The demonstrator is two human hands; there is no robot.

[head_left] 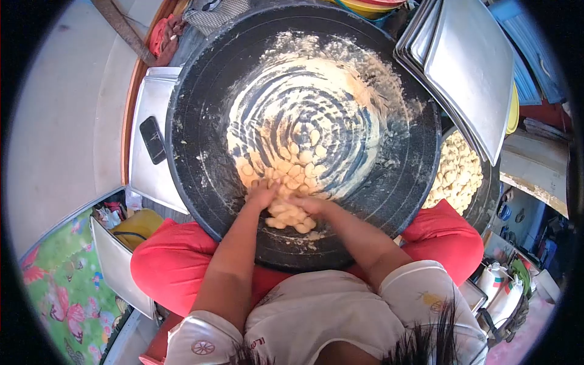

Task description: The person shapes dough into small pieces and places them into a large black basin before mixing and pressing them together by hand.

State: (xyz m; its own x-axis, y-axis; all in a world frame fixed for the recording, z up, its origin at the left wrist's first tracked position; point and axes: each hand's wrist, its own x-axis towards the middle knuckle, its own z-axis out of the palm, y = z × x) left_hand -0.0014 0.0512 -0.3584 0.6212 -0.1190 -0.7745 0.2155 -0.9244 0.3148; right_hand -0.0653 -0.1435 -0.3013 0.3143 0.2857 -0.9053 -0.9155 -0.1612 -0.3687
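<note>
A large round black basin [194, 152] stands before my crossed legs, its inside streaked with pale flour in rings. Small pale dough pieces [298, 173] lie in a heap at the near side of its floor. My left hand [263, 193] rests on the left of the heap, fingers spread over the pieces. From the right, my right hand [308, 205] touches the same heap; its fingers are partly hidden among the dough. More pieces lie between my wrists, close to the basin's near wall.
Stacked metal trays [468, 67] lean over the basin's right rim. Below them, another container holds many dough pieces [455, 173]. A phone [152, 140] lies on a tray [143, 176] at the left. A yellow container [137, 226] sits at lower left.
</note>
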